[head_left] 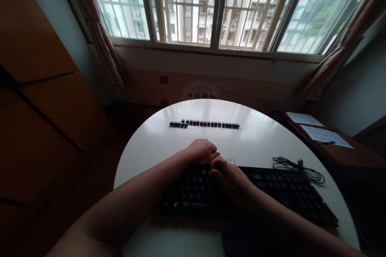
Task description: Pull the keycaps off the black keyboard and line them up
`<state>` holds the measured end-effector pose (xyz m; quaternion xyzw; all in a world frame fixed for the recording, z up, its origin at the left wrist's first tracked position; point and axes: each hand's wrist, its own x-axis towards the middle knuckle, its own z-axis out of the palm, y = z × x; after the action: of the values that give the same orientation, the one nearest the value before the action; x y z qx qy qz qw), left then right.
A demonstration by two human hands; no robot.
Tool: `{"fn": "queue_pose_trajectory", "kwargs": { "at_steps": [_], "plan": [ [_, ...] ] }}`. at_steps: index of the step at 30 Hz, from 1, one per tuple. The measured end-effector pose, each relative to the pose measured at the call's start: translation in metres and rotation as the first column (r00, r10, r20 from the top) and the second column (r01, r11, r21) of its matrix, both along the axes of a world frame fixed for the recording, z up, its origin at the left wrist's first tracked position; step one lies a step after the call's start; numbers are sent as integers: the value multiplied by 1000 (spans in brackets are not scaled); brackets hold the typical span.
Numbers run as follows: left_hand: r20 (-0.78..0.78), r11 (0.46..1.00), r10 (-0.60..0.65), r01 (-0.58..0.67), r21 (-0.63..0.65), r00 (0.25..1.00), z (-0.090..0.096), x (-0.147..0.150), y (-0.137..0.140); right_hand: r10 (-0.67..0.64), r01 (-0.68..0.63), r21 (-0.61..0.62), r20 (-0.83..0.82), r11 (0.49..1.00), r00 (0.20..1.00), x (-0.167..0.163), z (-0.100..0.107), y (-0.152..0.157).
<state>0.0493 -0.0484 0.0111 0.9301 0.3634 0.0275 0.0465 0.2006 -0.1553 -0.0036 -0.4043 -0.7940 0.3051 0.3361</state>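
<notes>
Nearest: 1 black kbd point(288, 186) lies across the near part of the white round bench point(141, 148), partly hidden by the arms. Lots of keys still on it, too dark to count; can't tell which spots are bare.

2 hands over its far edge, touching. R hand point(230, 177) is curled closed, apparently gripping 1 thin wire tool point(230, 163), whose bent loops stick out. L hand point(201, 150) is also curled closed, fingers against the R; can't tell if anything's in it.

1 cable point(313, 174), coiled, by the kbd's far R corner.

Farther off: loose keys point(205, 123) in 1 long row, approx 20, too small for an exact no.; a couple sit just beyond the line nr its L end. So, my read: approx 20 keys off & lined up, the bulk of the kbd left as is.

Off to the R, 2nd bench point(368, 153) w/ 2 paper sheets point(327, 136) & 1 pen point(328, 143).
</notes>
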Motion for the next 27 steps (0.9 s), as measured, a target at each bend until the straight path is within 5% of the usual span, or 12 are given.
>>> {"fn": "queue_pose_trajectory", "kwargs": {
  "at_steps": [4,6,10,14,21,27],
  "plan": [
    [-16,1000,5,-6,-27,1000,3,0,0,-111,36,-181,-424,983,899,6,-2,5],
    [-13,1000,14,-15,-24,1000,4,0,0,-159,41,-246,-482,968,862,14,4,8],
    [61,999,31,-33,37,998,9,1,-1,-192,110,-252,-329,962,925,35,22,10],
    [211,996,33,-48,70,977,29,0,-13,-222,218,-43,-126,975,967,50,37,8],
    [356,979,-184,202,-14,916,43,-1,-28,-99,104,73,-65,992,993,56,40,4],
    [428,963,-192,254,-92,883,37,-4,-16,-73,68,120,41,990,996,56,37,7]
  ]
}}
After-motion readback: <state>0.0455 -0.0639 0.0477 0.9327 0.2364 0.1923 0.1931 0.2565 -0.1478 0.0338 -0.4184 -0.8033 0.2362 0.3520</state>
